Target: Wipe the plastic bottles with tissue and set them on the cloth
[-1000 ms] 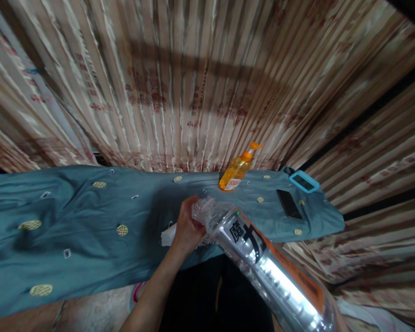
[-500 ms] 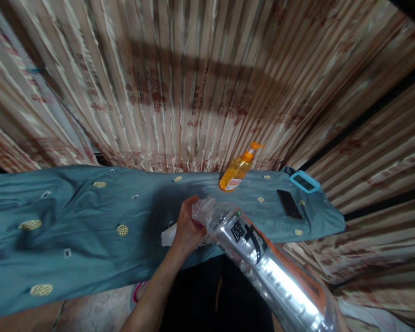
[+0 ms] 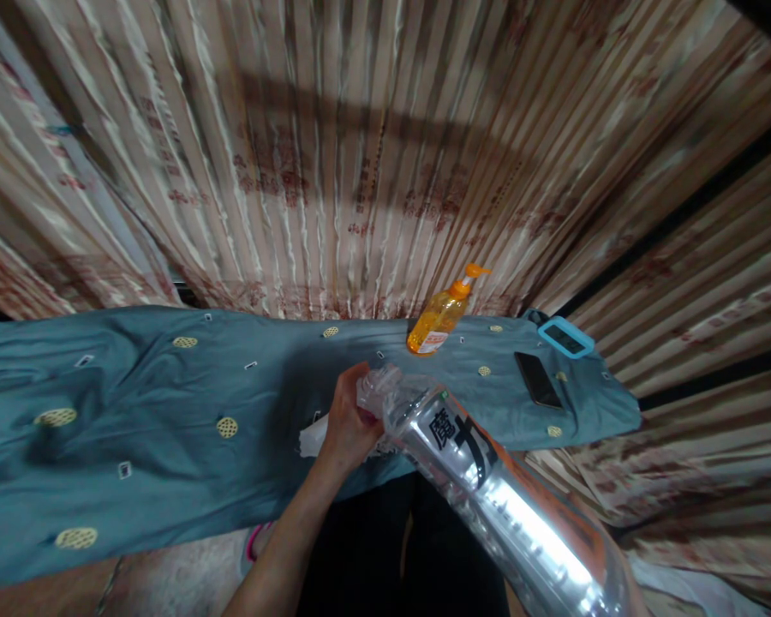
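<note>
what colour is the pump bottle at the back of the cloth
Orange, pump included, with a white label low on the pump bottle; the head view shows it.

The clear bottle [image 3: 488, 480] runs off the bottom edge, hiding the right hand.

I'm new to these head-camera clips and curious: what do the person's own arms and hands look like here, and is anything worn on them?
Only one arm shows clearly: the left hand, on a slim forearm rising from the bottom edge. It is bare: no sleeve, glove, watch or ring that I can make out. The right hand is out of view behind a large clear plastic bottle.
</note>
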Tool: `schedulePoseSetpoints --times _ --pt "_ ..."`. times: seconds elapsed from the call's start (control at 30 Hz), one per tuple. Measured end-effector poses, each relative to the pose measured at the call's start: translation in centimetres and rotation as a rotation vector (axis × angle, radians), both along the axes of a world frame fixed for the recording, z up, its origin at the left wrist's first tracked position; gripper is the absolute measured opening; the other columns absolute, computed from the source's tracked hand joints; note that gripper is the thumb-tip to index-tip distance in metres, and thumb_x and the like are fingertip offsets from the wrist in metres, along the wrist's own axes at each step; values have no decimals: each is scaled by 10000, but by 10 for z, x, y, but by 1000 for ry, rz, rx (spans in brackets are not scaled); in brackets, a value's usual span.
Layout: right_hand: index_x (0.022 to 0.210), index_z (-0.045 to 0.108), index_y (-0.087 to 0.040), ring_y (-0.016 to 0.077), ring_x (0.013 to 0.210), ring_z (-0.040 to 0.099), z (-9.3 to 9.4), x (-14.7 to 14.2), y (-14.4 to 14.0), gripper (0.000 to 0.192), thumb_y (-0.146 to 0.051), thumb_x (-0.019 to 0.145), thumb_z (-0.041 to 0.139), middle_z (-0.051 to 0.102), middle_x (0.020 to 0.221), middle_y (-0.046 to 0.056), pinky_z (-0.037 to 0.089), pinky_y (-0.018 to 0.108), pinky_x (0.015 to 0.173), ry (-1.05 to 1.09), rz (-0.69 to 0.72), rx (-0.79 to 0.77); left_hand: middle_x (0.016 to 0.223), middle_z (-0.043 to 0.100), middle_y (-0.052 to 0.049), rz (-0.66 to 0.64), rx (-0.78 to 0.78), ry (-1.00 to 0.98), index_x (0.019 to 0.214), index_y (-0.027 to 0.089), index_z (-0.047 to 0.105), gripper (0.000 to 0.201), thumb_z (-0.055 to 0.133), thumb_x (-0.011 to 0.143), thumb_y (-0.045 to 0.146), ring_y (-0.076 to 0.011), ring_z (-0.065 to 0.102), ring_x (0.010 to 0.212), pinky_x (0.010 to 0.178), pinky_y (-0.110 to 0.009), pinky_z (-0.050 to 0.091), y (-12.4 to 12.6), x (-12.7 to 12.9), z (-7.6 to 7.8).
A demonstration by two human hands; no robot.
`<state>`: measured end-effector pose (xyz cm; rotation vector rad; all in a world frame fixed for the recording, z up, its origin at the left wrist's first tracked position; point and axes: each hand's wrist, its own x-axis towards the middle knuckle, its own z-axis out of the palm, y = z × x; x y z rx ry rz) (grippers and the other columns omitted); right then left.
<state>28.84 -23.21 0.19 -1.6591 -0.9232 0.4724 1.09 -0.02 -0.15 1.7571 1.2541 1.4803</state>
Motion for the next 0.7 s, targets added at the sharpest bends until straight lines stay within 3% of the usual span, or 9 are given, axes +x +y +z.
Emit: schedulePoseSetpoints --times 0.2,0.47,0.7 --pt "1508 650 -355 460 1446 644 -3 29 31 922 -739 695 853 741 1460 62 627 603 1095 27 9 15 1355 713 -122 2 15 -6 1414 237 557 776 932 759 415 -335 742 1255 1069 -515 620 1 1 -1" --pt "1472 687 -385 487 1420 653 0 -3 5 1011 -714 554 954 740 1460 73 614 624 1108 34 -9 -7 1349 715 -128 17 45 -5 1414 239 559 781 936 753 417 -340 750 1230 1045 -518 631 1 2 -3" --pt "1507 660 -381 479 1425 651 7 23 33 1052 -758 563 932 739 1464 75 647 602 1061 11 16 16 1355 715 -123 17 55 15 1426 243 546 794 924 742 383 -338 749 1237 1048 -511 630 2 2 -4"
